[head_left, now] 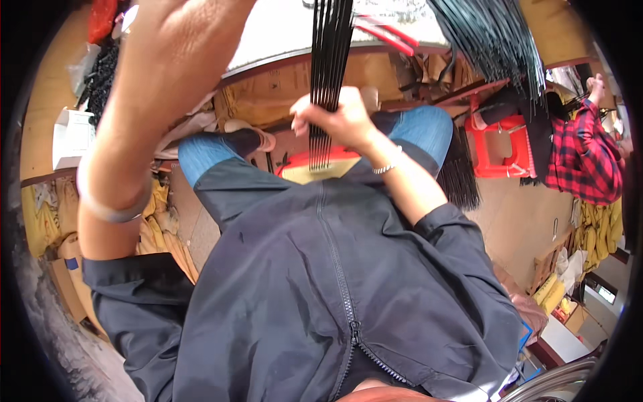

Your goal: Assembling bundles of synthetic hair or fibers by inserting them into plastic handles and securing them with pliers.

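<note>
A flat bundle of thin black strands [330,47] runs down from the top edge, spread side by side like a narrow ribbon. My right hand [341,117] is closed around it, thumb across the front, and the lower ends hang free below the fist. High on the left, my left hand [201,17] reaches over the white-topped table [274,40]. Its fingers lie beyond the picture's upper edge, so what they touch is hidden.
A thick heap of dark strands [499,40] hangs over the table's right edge. Red-handled pliers-like tools [388,33] lie near it. More strands [459,174] hang beside my right knee. At right are a red stool [499,151] and another person in a checked shirt [586,154].
</note>
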The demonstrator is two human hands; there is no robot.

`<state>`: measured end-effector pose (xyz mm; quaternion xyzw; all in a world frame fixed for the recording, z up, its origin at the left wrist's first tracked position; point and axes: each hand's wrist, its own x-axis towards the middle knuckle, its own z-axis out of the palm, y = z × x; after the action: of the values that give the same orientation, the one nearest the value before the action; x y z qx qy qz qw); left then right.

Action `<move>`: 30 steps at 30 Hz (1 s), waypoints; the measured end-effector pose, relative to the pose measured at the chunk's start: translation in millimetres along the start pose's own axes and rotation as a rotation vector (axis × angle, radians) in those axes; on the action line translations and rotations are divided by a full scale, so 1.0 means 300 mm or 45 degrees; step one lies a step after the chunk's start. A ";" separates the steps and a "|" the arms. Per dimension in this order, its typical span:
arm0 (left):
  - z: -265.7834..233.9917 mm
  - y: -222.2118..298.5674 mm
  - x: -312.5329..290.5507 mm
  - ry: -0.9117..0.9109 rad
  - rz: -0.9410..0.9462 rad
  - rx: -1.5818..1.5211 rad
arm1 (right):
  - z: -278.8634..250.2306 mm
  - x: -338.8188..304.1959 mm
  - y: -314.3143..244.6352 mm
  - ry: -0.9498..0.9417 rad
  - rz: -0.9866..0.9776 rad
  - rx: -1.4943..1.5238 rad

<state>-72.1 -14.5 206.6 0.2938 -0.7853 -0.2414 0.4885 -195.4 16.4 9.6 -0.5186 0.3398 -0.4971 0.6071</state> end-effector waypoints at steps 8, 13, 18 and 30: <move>-0.076 -0.072 0.002 -0.330 -0.430 -1.068 | -0.052 0.031 -0.004 -0.383 0.077 0.545; -0.093 0.003 -0.119 -1.072 -0.758 -1.495 | 0.009 0.084 -0.165 -0.041 0.139 -0.411; -0.069 -0.315 0.037 -0.742 -0.499 -0.580 | -0.015 0.058 -0.113 0.056 0.251 0.093; -0.214 -1.142 0.398 -0.492 0.203 1.678 | -0.055 0.099 -0.078 0.194 0.263 0.071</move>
<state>21.9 -347.2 79.0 0.4225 -0.8604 0.2748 0.0755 -208.5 -16.0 31.4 -0.4246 0.4226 -0.4792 0.6415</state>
